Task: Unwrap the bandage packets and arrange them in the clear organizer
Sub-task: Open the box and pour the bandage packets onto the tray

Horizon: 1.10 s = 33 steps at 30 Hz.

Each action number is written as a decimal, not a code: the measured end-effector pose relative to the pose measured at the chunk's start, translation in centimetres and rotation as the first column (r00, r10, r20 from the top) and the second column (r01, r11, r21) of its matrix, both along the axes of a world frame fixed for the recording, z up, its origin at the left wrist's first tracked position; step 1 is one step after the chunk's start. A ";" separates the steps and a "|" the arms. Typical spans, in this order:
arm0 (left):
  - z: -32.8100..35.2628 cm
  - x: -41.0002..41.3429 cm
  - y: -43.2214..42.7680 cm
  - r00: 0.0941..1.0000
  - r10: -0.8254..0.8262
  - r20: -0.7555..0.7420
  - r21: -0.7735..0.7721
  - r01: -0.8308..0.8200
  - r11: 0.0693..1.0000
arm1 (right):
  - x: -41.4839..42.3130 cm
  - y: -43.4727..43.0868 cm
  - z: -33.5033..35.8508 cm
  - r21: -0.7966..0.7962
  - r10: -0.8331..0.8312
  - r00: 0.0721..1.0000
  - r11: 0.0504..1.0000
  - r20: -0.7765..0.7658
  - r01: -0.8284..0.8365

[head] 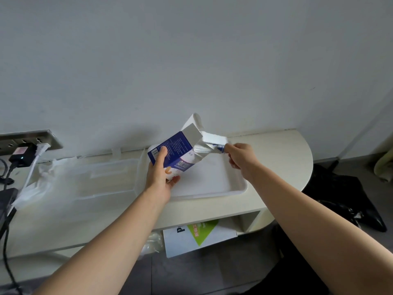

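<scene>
1. Forearms [106, 241] were cut off at the bottom edge.
2. Left hand [158, 179] curled its fingers round the blue box [176, 152] over the white tray [212, 184].
3. Right hand [240, 156] pinched blurred bandage packets [212, 141] at its mouth.

The bandage box [176, 152] is thin cardboard, glossy blue print outside and plain matt white on its flaps. The packets [212, 141] sticking out of it look like smooth, slightly shiny paper. The clear organizer [106, 177] is cloudy translucent plastic, the tray [223, 179] smooth white plastic, the counter [276, 158] matt cream.
</scene>
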<state>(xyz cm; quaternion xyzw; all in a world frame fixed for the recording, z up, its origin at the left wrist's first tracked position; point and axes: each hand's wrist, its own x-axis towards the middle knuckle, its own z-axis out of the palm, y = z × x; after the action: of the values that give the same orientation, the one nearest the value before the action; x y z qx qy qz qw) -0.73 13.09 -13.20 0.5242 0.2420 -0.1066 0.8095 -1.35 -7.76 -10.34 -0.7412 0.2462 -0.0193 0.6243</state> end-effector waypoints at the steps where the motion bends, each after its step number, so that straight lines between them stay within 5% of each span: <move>1: 0.1 0.1 0.0 1.000 0.018 0.004 -0.013 -0.017 1.000 | -0.2 -0.3 -0.6 -0.019 -0.008 0.999 1.000 -0.040 0.007; 13: 1.8 -0.1 -0.1 0.968 0.168 0.187 0.119 -0.192 0.974 | -0.3 -1.0 -2.4 -0.286 0.113 0.956 0.939 -0.269 -0.192; 16: 2.3 0.3 -0.2 0.972 0.146 0.185 0.091 -0.165 0.982 | -0.2 -0.6 -2.0 -0.427 0.081 0.992 0.897 -0.099 -0.116; 18: 2.4 0.5 -0.3 0.979 0.123 0.163 0.067 -0.135 0.989 | -0.2 0.2 -1.0 -0.307 0.107 0.988 0.949 0.111 -0.068; 20: 2.4 0.4 -0.5 0.990 0.064 0.127 0.039 -0.069 0.997 | -0.2 1.4 0.1 -0.154 0.227 0.947 0.968 0.226 -0.196; 24: 1.6 -0.2 -1.0 0.994 -0.080 0.073 0.070 0.074 0.995 | 0.0 3.4 1.3 -0.049 0.413 0.900 0.911 0.136 -0.411; 29: 1.2 -0.5 -0.8 0.991 -0.111 0.081 0.114 0.101 0.988 | 0.7 3.5 1.1 -0.069 0.357 0.932 0.933 0.058 -0.353; 33: 1.9 0.0 -0.7 0.999 0.010 0.049 0.052 -0.013 0.999 | 1.6 2.4 0.4 0.064 0.101 0.990 0.992 0.093 -0.107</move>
<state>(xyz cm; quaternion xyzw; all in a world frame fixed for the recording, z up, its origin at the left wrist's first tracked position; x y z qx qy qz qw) -0.74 12.40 -11.25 0.5463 0.2279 -0.0828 0.8017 0.20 -5.39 -9.94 -0.7295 0.1792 -0.0116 0.6600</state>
